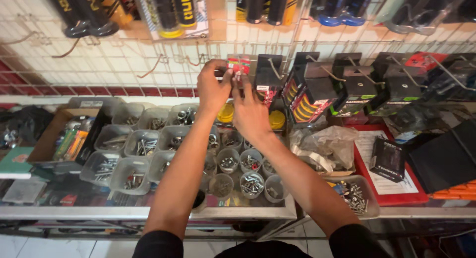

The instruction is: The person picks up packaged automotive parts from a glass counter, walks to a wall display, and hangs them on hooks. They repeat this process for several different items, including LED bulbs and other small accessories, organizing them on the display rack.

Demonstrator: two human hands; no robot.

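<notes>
both hands are reaching up and away from the person, meeting at a small red packet [238,65] hanging at the wire rack [124,59] on the far wall. the left hand [212,87] is pinching the packet's left edge, thumb and fingers closed on it; the right hand [249,112] is coming up from below and to the right, its fingertips touching the packet's lower right side, fingers partly curled. how firmly the right one is gripping, i cannot tell. the packet is sitting directly above and between the two hands, hanging upright with its long axis running up and down — the left hand is the higher one and has the fuller hold.

there is one red packet in the hands. just to its right, a row of dark carded packs [317,87] is hanging on hooks, roughly five or six, with overlaps making an exact count unsure. below the arms, on the glass desk [148,212], clear plastic tubs of screws and bolts [141,144] are standing in rows — about sixteen showing, some hidden by the forearms. one crumpled plastic bag [325,144] is lying to the right of the tubs, and one red tray [396,196] beyond it.
</notes>
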